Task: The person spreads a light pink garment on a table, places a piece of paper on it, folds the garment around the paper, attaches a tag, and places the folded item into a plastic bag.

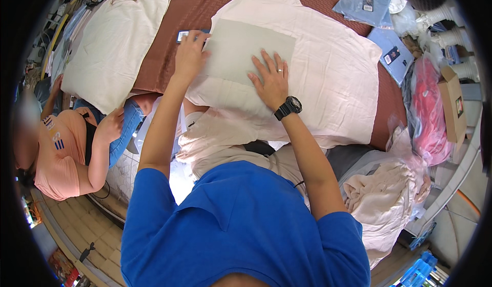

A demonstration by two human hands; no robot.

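Note:
A cream-coloured cloth garment (338,67) lies spread over the table in front of me. On it rests a flat grey-beige rectangular sheet (233,49), like a piece of card. My right hand (271,80), with a ring and a black watch, presses flat on the sheet's right part, its fingers spread. My left hand (191,56) is at the sheet's left edge, thumb apart from the slightly bent fingers. Just beyond those fingertips lies a small dark item with a pale label (183,35), partly covered by the hand.
A brown textured cover (195,3) drapes the table. Left of me, a co-worker in a peach shirt (64,154) handles another cream cloth (120,41). Folded blue garments (389,54), a bagged red bundle (429,110) and an open cardboard box (453,105) are at the right.

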